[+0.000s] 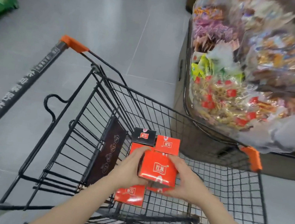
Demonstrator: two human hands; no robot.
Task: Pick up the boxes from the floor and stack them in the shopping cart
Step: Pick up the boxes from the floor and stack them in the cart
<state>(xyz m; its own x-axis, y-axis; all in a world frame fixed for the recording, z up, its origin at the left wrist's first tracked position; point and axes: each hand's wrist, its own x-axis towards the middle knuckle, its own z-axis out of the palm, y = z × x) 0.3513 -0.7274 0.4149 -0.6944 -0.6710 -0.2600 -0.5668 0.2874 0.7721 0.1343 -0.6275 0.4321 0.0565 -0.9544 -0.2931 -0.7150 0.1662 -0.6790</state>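
**Box held over the cart stack**

A red box (pixel 158 169) is gripped between the left hand (pixel 129 167) and right hand (pixel 184 180), fingers curled round its sides, inside the shopping cart (pixel 209 181) above stacked boxes (pixel 130 195). If released off-centre, it could be tipped off the stack.

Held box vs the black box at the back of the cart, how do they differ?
The held box is orange-red; the black box is dark. The held box is gripped between the left hand and right hand, above the other boxes; the black box lies untouched on the cart floor, farther from the camera, beside an orange-red box. The held box looks larger, perhaps only because it is nearer. Both carry a similar square logo on top.
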